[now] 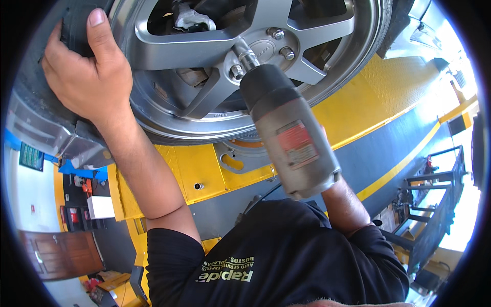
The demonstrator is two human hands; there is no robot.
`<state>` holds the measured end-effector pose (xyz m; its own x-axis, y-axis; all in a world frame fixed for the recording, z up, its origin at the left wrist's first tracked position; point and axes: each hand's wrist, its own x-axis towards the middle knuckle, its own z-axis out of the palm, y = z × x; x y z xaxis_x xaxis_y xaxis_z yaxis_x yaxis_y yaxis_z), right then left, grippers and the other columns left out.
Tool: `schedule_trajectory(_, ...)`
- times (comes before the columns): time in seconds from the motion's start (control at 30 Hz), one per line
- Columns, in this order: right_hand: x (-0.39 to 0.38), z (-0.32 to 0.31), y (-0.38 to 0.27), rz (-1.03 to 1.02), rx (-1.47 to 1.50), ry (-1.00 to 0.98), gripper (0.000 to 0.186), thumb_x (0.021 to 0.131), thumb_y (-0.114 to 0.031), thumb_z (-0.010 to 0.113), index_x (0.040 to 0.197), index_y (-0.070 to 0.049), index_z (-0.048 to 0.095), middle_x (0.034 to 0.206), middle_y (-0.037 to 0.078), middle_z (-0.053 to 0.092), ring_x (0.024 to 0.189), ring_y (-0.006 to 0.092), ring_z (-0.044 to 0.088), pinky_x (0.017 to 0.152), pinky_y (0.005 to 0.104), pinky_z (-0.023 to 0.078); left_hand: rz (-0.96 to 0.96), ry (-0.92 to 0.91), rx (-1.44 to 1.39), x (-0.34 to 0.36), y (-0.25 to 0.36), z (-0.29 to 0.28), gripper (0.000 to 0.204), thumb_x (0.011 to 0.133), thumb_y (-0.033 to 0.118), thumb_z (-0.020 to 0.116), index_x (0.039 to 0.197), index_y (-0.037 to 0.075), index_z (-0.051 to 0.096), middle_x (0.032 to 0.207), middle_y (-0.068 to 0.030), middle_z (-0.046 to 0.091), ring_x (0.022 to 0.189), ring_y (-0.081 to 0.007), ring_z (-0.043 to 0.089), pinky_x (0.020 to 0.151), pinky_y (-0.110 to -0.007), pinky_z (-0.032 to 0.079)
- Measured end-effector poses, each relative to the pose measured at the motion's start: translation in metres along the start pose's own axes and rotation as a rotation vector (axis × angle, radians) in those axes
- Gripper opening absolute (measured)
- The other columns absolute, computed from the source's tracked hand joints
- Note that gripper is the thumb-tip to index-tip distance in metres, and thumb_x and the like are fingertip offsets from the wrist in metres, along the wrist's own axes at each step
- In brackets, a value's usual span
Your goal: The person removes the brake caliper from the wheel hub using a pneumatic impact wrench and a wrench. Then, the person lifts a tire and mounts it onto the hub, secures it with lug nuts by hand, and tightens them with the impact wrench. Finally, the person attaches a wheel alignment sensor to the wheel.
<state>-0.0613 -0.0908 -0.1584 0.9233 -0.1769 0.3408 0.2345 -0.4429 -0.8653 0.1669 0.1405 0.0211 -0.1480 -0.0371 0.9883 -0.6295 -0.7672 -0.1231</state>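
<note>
A grey alloy wheel [179, 53] with a dark tyre [76, 30] fills the upper middle. My left hand [94, 77] lies against the tyre at the wheel's left side, thumb raised and apart from the fingers; some fingertips are hidden. In front of the wheel, an impact wrench [286, 133] points up at the hub, its chrome socket [247, 55] set into a lug hole. Lug nuts [276, 33] show around the hub cap. My right hand [333, 188] holds the wrench from behind, mostly hidden by its body.
Below the wheel runs a yellow lift platform [169, 174], with a small metal nut [199, 186] on it. A black metal rack [432, 189] stands at the right. On the left are a wooden door [61, 255] and shelving. A dark hose [263, 197] hangs near my body.
</note>
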Motion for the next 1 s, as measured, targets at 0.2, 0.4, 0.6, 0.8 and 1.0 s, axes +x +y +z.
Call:
schedule_trajectory(0.2, -0.004, 0.005, -0.004, -0.033, 0.033, 0.002, 0.075, 0.077, -0.029, 0.085, 0.14, 0.0, 0.056, 0.123, 0.019, 0.068, 0.097, 0.0339, 0.074, 0.087, 0.0402, 0.058, 0.249, 0.141, 0.046, 0.004, -0.026, 0.003, 0.053, 0.094, 0.048, 0.075, 0.111, -0.001, 0.069, 0.099, -0.0147, 0.069, 0.087, -0.0305, 0.068, 0.079, -0.041, 0.054)
schedule_trajectory(0.4, -0.003, 0.001, -0.009, -0.036, -0.025, -0.001, 0.086, 0.067, -0.028, 0.088, 0.14, 0.002, 0.054, 0.111, 0.022, 0.071, 0.097, 0.0389, 0.074, 0.086, 0.0439, 0.058, -0.377, -0.338, -0.8, -0.072, 0.082, -0.043, 0.015, 0.098, 0.014, 0.069, 0.089, 0.004, 0.063, 0.08, -0.0035, 0.063, 0.066, -0.0132, 0.057, 0.061, -0.028, 0.041)
schedule_trajectory(0.6, 0.003, -0.005, -0.019, -0.101, -0.177, 0.021, 0.071, 0.067, -0.021, 0.085, 0.125, 0.0, 0.051, 0.09, 0.027, 0.069, 0.09, 0.0475, 0.068, 0.08, 0.0529, 0.055, -1.962, -0.558, -1.827, -0.097, 0.152, -0.023, 0.045, 0.108, 0.042, 0.046, 0.111, 0.0, 0.062, 0.104, -0.011, 0.071, 0.106, -0.0264, 0.07, 0.093, -0.039, 0.056)
schedule_trajectory(0.8, -0.054, -0.037, -0.006, -0.096, -0.435, -0.087, 0.061, 0.076, -0.021, 0.08, 0.125, -0.002, 0.051, 0.079, 0.023, 0.069, 0.077, 0.0447, 0.071, 0.069, 0.0512, 0.057, -2.001, -0.543, -2.055, -0.102, 0.203, -0.056, 0.051, 0.108, 0.044, 0.043, 0.124, -0.001, 0.06, 0.107, -0.0141, 0.07, 0.106, -0.0335, 0.069, 0.094, -0.048, 0.057)
schedule_trajectory(1.0, -0.094, -0.044, 0.047, -0.034, -0.196, -0.113, 0.073, 0.079, -0.026, 0.08, 0.138, 0.001, 0.047, 0.088, 0.02, 0.071, 0.079, 0.0417, 0.073, 0.072, 0.0486, 0.059, -2.125, -0.464, -1.908, -0.139, 0.245, -0.066, 0.05, 0.111, 0.04, 0.039, 0.131, -0.002, 0.056, 0.108, -0.0208, 0.069, 0.099, -0.0366, 0.07, 0.087, -0.049, 0.059)
